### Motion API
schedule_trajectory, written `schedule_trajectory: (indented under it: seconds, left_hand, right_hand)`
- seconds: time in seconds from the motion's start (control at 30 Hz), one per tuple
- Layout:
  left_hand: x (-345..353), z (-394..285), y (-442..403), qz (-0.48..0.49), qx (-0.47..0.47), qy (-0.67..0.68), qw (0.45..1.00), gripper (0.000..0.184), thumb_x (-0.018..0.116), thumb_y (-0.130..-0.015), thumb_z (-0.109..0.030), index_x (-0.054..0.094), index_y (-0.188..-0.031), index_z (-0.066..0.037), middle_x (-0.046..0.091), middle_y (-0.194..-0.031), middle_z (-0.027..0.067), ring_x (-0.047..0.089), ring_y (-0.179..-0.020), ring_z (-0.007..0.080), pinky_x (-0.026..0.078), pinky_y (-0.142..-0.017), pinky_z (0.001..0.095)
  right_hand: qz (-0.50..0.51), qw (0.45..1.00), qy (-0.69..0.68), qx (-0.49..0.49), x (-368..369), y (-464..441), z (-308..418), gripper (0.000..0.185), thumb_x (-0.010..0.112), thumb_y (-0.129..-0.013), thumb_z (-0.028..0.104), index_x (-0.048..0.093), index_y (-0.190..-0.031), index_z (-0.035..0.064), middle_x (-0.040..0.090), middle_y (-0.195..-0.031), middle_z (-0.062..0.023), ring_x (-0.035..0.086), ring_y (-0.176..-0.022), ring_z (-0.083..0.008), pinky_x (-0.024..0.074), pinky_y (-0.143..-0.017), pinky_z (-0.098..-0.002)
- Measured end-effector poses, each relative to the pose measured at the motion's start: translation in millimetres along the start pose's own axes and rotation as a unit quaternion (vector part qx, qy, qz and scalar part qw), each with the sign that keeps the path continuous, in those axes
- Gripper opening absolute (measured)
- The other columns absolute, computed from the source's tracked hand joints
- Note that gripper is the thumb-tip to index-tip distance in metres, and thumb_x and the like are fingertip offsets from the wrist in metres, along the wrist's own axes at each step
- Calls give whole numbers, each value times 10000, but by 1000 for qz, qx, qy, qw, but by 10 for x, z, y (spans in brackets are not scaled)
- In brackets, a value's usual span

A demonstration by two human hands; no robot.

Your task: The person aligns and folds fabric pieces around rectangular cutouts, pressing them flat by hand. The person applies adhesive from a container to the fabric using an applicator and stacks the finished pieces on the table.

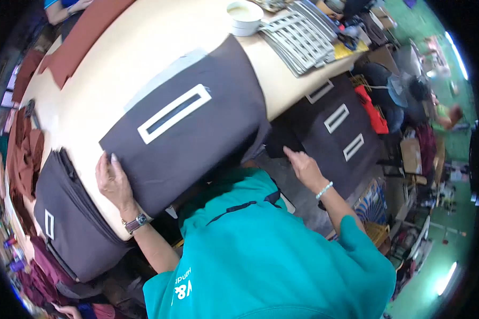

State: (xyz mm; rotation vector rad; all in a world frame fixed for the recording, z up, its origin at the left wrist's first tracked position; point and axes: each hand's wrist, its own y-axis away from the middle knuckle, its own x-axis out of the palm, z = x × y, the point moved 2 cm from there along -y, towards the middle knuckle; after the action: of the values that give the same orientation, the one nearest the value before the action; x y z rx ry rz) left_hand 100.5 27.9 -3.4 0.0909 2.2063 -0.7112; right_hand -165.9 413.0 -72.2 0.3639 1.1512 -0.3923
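Note:
A dark grey fabric panel lies on the pale table, with a white rectangular frame around a slit in its middle. My left hand rests at the panel's left edge, fingers stretched out and lying flat. A pale sheet shows from under the far edge. To the right, my right hand is closed at the edge of a dark fabric piece beside the table, fingertips partly hidden. Behind that hand hangs more dark fabric with several white frames on it.
A stack of dark fabric with a white frame hangs over the table edge at left. Brown fabric lies at the far left. A white bowl and a pile of slotted light pieces stand at the far right. Other people are nearby.

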Motion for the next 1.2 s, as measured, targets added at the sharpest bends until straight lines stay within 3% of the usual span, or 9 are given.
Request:
schedule_trajectory:
  seconds: [0.17, 0.27, 0.43, 0.57, 0.7, 0.8, 0.87, 1.0, 1.2]
  left_hand:
    - [23, 38, 6, 10, 11, -26, 1000, 256, 609, -839, -152, 628, -1039, 6, 629, -1004, 153, 602, -914, 264, 470, -811, 334]
    - [-1, -13, 12, 22, -2, -22, 1000, 262, 610, -841, -161, 627, -1043, 6, 629, -1002, 151, 602, -908, 258, 468, -808, 328]
    - [-13, -27, 22, 35, -22, -18, 999, 260, 611, -841, -155, 626, -1045, 6, 626, -1002, 146, 600, -883, 251, 466, -793, 324]
    - [-13, 7, 30, 21, -11, 0, 1000, 254, 609, -839, -146, 624, -1040, 8, 624, -998, 152, 598, -891, 255, 465, -791, 325]
    - [-9, 7, 30, 16, 12, -26, 999, 258, 607, -832, -129, 614, -1046, 14, 618, -999, 167, 585, -921, 296, 453, -825, 359]
    - [-26, -23, 31, 12, 21, -5, 1000, 263, 602, -832, -121, 606, -1056, 16, 612, -1014, 172, 580, -932, 307, 449, -837, 372]
    - [-50, -60, 26, 11, 7, -4, 1000, 256, 582, -844, -106, 597, -1063, 25, 600, -1041, 179, 574, -958, 306, 444, -850, 374]
    - [-87, -83, 12, -46, 1, -2, 999, 262, 547, -868, -91, 579, -1080, 61, 577, -1099, 195, 552, -1021, 312, 430, -890, 367]
    - [-66, -6, -24, -45, -45, -21, 998, 244, 493, -900, -82, 597, -1074, 54, 546, -1157, 200, 521, -1080, 303, 416, -916, 363]
  right_hand:
    - [46, 962, -124, 237, 57, 768, -313, 675, 626, -808, 205, 293, -1355, -10, 613, -1058, -190, 589, -982, -280, 433, -890, -354]
    - [0, 864, -369, 343, -147, 699, -404, 631, 595, -836, 178, 292, -1341, -51, 651, -978, -149, 610, -924, -226, 436, -869, -316]
    - [-33, 797, -509, 325, -352, 517, -440, 676, 598, -823, 117, 239, -1380, -18, 632, -734, -57, 615, -839, -173, 446, -786, -288]
    - [-86, 805, -532, 250, -500, 244, -262, 801, 662, -744, 69, 201, -1394, -11, 615, -756, -54, 596, -736, -128, 454, -737, -262]
    - [53, 862, -314, 394, -1129, -224, -37, 844, 649, -729, 51, 162, -1418, 29, 587, -930, -85, 555, -888, -137, 402, -888, -276]
    - [-174, 951, -234, 101, -1243, -622, -136, 820, 610, -738, 25, 153, -1419, 39, 613, -940, -131, 584, -889, -191, 431, -851, -313]
    - [-285, 958, -7, -23, -1451, -994, -91, 791, 563, -721, -4, 179, -1411, 41, 621, -1009, -181, 599, -961, -269, 425, -878, -371]
    - [-247, 955, -158, 42, -1845, -1837, -177, 550, 530, -775, 48, 386, -1304, 6, 622, -740, -140, 601, -605, -198, 469, -614, -318]
    - [-353, 929, -96, 53, -2266, -3183, -815, 399, 487, -799, 122, 467, -1189, 38, 620, -794, -186, 598, -766, -359, 453, -706, -435]
